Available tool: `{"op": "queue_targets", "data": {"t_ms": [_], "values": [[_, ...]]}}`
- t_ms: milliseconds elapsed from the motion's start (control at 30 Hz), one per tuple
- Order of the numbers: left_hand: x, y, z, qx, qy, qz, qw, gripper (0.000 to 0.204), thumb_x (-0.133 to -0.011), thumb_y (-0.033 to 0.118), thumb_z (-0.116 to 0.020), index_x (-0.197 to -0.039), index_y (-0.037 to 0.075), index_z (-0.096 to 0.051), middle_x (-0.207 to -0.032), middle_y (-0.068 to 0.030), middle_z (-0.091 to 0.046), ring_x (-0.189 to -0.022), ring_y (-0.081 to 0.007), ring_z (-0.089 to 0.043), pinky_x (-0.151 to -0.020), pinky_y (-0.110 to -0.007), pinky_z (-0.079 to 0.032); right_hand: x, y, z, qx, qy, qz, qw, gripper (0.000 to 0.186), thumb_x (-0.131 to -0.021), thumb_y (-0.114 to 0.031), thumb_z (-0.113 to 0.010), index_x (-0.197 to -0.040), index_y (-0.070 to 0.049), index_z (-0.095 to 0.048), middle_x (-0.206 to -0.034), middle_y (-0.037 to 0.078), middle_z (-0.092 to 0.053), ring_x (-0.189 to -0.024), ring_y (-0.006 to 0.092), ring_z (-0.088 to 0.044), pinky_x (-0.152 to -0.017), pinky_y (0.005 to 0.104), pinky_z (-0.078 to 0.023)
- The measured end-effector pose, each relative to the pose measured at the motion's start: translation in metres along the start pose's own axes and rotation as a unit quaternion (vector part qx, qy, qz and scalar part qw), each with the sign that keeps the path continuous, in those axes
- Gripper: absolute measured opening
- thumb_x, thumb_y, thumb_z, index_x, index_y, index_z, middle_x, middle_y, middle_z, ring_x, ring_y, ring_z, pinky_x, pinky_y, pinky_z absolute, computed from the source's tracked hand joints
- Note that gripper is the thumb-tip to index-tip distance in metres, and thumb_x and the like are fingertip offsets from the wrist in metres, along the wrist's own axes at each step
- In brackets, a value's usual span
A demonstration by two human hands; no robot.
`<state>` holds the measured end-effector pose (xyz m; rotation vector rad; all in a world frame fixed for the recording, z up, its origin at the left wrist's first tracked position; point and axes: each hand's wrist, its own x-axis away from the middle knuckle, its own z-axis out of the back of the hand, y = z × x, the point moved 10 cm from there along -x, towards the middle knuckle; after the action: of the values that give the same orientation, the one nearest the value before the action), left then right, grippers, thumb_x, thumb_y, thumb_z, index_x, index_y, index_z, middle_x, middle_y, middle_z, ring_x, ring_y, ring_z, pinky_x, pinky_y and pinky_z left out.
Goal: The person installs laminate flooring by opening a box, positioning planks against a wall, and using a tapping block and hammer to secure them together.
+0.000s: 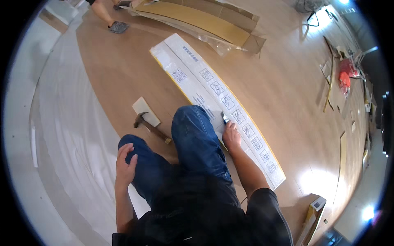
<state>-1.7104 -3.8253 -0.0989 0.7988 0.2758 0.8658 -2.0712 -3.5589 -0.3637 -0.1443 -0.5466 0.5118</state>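
Observation:
My right hand [232,136] is closed around a utility knife [225,117], its tip at the top face of a long white box [188,65]. The box is wrapped in clear film and printed with blue drawings; it lies slantwise on the floor beside my right knee. My left hand [125,162] rests by my left knee, fingers apart, holding nothing. Between and ahead of my knees, a claw hammer [154,128] lies with its head on a small pale block [144,107]. Whether the blade has entered the film is too small to tell.
An opened carton [197,20] with brown board stands at the far side, near another person's shoe [118,27]. White sheeting [69,123] covers the floor at left. Scraps and a red bag [344,80] lie at far right. A long narrow box [314,211] is at near right.

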Motion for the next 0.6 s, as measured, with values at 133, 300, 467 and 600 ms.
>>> {"op": "queue_targets", "data": {"t_ms": [133, 300, 467, 600], "values": [[0.006, -0.013, 0.005, 0.001, -0.003, 0.035, 0.999, 0.041, -0.092, 0.002, -0.065, -0.133, 0.003, -0.06, -0.138, -0.0123, -0.056, -0.117, -0.024, -0.063, -0.106, -0.036, -0.048, 0.007, 0.002, -0.007, 0.035, 0.023, -0.035, 0.999, 0.037, -0.1, -0.011, -0.046, -0.134, 0.004, -0.043, -0.12, 0.028, -0.061, -0.103, 0.0396, -0.071, -0.084, 0.0474, -0.06], [0.009, -0.014, 0.027, 0.016, 0.006, 0.024, 1.0, 0.04, -0.093, 0.0, -0.063, -0.132, 0.003, -0.061, -0.138, -0.0121, -0.056, -0.114, -0.0233, -0.064, -0.104, -0.036, -0.049, 0.057, 0.1, -0.007, 0.046, 0.023, -0.125, 0.991, 0.03, -0.103, -0.013, -0.041, -0.127, 0.005, -0.045, -0.115, 0.028, -0.063, -0.103, 0.0392, -0.071, -0.086, 0.0462, -0.06], [0.026, -0.059, 0.05, 0.029, 0.076, 0.07, 0.994, 0.037, -0.092, -0.002, -0.064, -0.129, 0.002, -0.062, -0.13, -0.0133, -0.06, -0.106, -0.0235, -0.066, -0.097, -0.035, -0.053, 0.156, 0.195, -0.004, 0.038, -0.064, -0.18, 0.981, 0.033, -0.104, -0.015, -0.04, -0.133, -0.001, -0.047, -0.129, 0.029, -0.06, -0.114, 0.0458, -0.064, -0.095, 0.0537, -0.052], [0.034, -0.078, 0.043, 0.037, 0.083, 0.081, 0.993, 0.037, -0.09, -0.002, -0.064, -0.127, 0.002, -0.063, -0.129, -0.0141, -0.06, -0.103, -0.0239, -0.067, -0.094, -0.035, -0.053, 0.111, 0.116, 0.079, -0.001, 0.03, -0.019, 0.999, 0.034, -0.104, -0.025, -0.049, -0.132, -0.007, -0.048, -0.115, 0.027, -0.06, -0.102, 0.0493, -0.064, -0.081, 0.059, -0.052]]}}
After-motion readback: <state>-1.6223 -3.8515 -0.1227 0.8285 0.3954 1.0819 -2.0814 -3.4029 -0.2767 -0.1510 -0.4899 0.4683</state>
